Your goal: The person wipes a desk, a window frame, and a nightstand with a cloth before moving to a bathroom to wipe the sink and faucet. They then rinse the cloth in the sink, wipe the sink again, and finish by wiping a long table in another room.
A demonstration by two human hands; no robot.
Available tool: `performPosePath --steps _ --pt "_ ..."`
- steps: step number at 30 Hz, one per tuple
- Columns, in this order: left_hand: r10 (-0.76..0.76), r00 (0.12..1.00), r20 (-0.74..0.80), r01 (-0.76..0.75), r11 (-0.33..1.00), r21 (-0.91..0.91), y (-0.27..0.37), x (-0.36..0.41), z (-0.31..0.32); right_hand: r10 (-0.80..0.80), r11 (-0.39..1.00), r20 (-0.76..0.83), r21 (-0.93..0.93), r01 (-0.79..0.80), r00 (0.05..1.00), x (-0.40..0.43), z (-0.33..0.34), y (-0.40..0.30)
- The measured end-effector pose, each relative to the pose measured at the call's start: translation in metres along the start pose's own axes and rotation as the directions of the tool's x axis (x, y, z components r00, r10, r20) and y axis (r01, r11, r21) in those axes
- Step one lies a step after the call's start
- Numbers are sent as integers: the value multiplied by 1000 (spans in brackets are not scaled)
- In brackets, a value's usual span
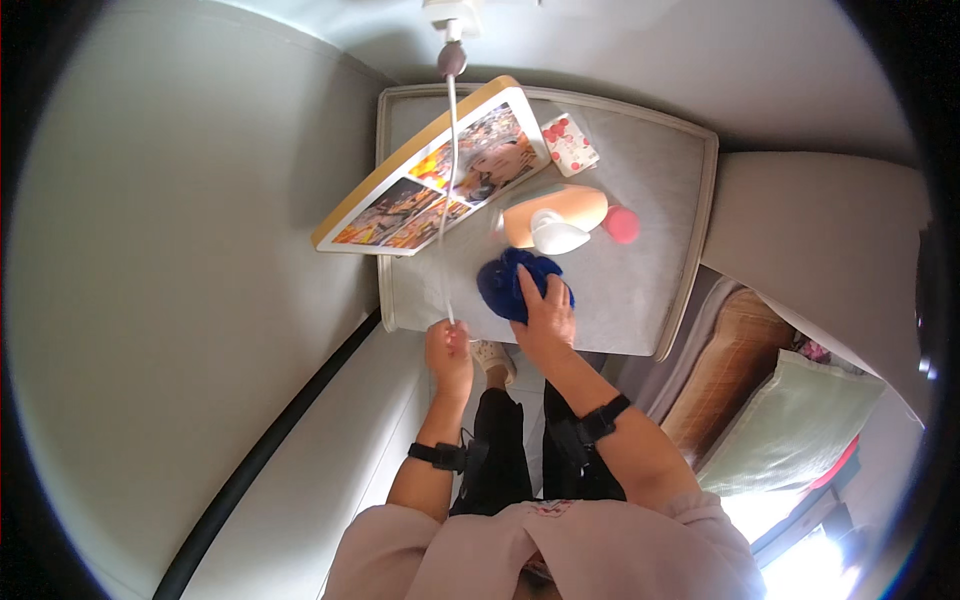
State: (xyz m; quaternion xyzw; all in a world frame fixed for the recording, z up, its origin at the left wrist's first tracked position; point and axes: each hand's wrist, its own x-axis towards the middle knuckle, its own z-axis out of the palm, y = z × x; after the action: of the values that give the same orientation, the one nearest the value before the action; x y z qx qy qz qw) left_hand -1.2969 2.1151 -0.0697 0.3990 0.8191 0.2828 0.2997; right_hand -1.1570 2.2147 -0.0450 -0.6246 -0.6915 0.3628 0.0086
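My right hand (546, 319) grips a dark blue cloth (517, 285) bunched on the grey top of a small table (630, 300). My left hand (450, 349), closed at the table's near left edge, holds the lower part of a white cable (452, 150) that runs down from a plug on the wall. Just beyond the cloth are an orange bottle (555, 210) with a white pump head and a round pink-red item (621, 224). Behind them lies a white packet with red dots (568, 142). A picture frame with photos (427, 187) leans at the back left, behind the cable.
A wall stands close on the left, with a black tube (277, 435) along it. To the right are a padded headboard (810, 217), a pale green pillow (795, 420) and an orange-brown fabric item (727, 367). A raised rim (697, 225) edges the tabletop.
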Motion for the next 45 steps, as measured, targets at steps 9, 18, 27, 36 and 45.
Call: performPosePath --steps 9,18,27,36,45 --pt "-124 982 -142 129 991 24 -13 2 -70 -280 960 123 31 278 952 28 49 -95" --pt "-254 953 -166 206 943 -263 4 39 -51 -411 907 223 2 421 884 -19 25 -25" --pt "164 894 417 -111 983 -147 104 -18 30 -101 995 73 35 98 992 -85 -14 98" --pt "305 719 624 -345 937 -59 171 -40 177 -127 964 143 -214 156 982 -93 14 122" --pt "182 797 576 -374 897 234 177 -39 223 -43 999 198 22 40 979 -86 5 111"
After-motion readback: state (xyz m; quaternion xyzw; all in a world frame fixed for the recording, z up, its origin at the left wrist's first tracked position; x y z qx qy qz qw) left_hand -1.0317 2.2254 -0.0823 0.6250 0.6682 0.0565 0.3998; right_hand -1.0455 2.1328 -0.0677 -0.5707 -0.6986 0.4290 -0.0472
